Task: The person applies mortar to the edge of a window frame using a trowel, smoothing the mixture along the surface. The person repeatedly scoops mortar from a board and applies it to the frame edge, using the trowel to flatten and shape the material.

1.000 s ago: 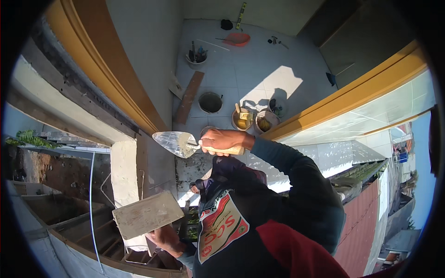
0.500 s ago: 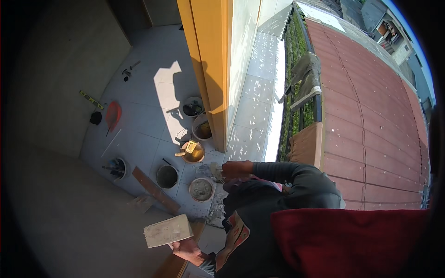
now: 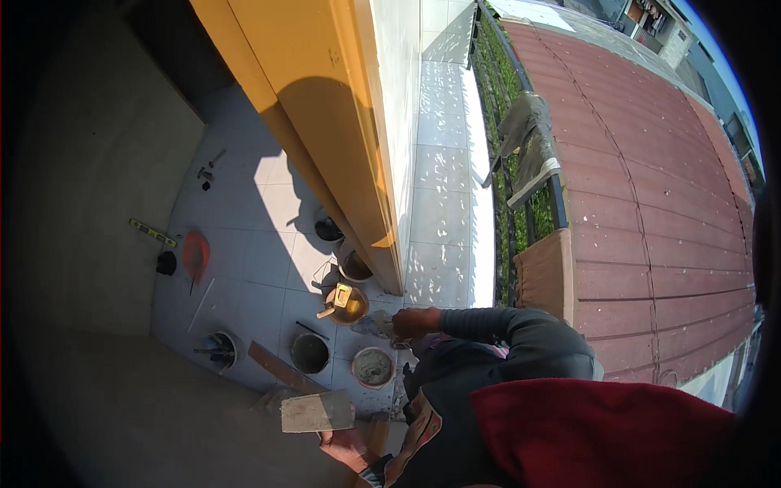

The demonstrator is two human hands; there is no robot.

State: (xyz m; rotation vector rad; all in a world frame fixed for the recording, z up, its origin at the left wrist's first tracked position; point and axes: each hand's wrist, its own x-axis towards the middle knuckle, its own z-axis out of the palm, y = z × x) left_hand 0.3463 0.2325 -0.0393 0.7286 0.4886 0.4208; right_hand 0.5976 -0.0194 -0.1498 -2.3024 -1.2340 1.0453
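Observation:
My left hand [image 3: 346, 449] is closed on a pale rectangular block [image 3: 307, 413], held up at the lower middle of the view with its broad face showing. My right hand [image 3: 416, 324] is wrapped round the handle of what looks like a grey trowel [image 3: 382, 322]. Its blade is small and partly blurred, close to the doorway corner. Below it on the floor stands a bucket [image 3: 394, 370] of wet grey mortar [image 3: 373, 367]. Left of that is a darker bucket [image 3: 310, 354]. An orange-brown basin [image 3: 355, 317] holds a yellow-faced tool with a handle [image 3: 340, 299].
An orange door frame [image 3: 313, 122] rises ahead. A plank [image 3: 281, 368] lies near the buckets; a tool bucket [image 3: 218, 351], red dustpan-like piece [image 3: 195, 254] and yellow spirit level [image 3: 153, 232] are farther left. A railing [image 3: 521, 77] edges the tiled balcony, beside a red roof [image 3: 626, 187].
My view has shifted, with the door frame looming larger. The block in my left hand has moved right and turned more level; my right hand still grips the trowel, a little lower in view.

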